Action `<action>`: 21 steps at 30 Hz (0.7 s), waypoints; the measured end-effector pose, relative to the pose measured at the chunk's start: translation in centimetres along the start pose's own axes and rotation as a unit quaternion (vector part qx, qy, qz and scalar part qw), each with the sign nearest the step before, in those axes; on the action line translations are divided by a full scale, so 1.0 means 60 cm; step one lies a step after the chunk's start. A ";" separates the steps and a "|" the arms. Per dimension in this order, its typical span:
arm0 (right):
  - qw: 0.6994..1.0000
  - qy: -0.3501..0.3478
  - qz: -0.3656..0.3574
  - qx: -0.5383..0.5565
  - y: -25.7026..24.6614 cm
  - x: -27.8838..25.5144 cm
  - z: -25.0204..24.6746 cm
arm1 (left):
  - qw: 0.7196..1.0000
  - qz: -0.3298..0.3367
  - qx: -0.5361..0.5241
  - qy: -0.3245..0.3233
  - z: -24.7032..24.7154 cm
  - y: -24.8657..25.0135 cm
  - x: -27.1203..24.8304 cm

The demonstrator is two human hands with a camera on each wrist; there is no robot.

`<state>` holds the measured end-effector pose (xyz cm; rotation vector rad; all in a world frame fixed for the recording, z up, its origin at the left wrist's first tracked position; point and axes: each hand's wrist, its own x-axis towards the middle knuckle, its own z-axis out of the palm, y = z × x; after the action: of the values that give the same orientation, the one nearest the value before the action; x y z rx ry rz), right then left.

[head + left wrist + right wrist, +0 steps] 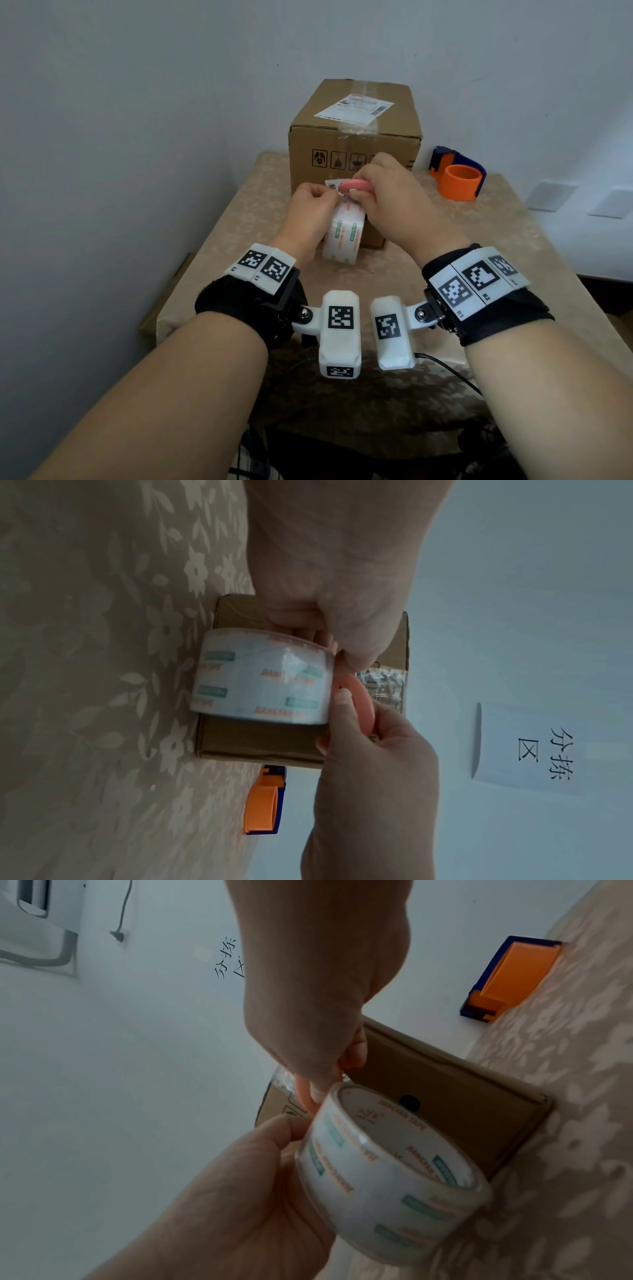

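The tape roll (342, 236), gripped in the left hand (313, 209) just before the carton (352, 137), is best held steady while the pink cutter (354, 186), pinched in the right hand (394, 202), is drawn lightly across its outer layer.

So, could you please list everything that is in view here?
tape roll: one, clear with orange and green print, in front of the box
small tool: one, pink, at the roll's top edge
cardboard box: one, brown, taped, at the table's back
shipping label: one, white, on the box top
tape dispenser: one, orange and blue, right of the box
table: one, beige floral cloth
paper sign: one, white, black characters, on the wall
left hand: grips the roll
right hand: pinches the tool
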<state>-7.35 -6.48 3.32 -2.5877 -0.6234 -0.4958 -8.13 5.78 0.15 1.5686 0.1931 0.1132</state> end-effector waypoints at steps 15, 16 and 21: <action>0.996 -0.045 -0.028 -0.076 -0.014 0.021 -0.011 | 0.998 0.030 0.062 0.010 0.000 0.005 -0.001; 0.995 -0.046 -0.027 -0.080 -0.014 0.020 -0.012 | 0.997 0.031 0.068 0.011 0.000 0.006 -0.001; 0.993 -0.049 -0.025 -0.104 -0.006 0.013 -0.020 | 0.996 0.032 0.081 0.025 0.002 0.005 0.000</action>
<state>-7.16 -6.50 4.75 -2.8123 -0.7045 -0.4743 -8.11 5.68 0.47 1.7359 0.1950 0.1915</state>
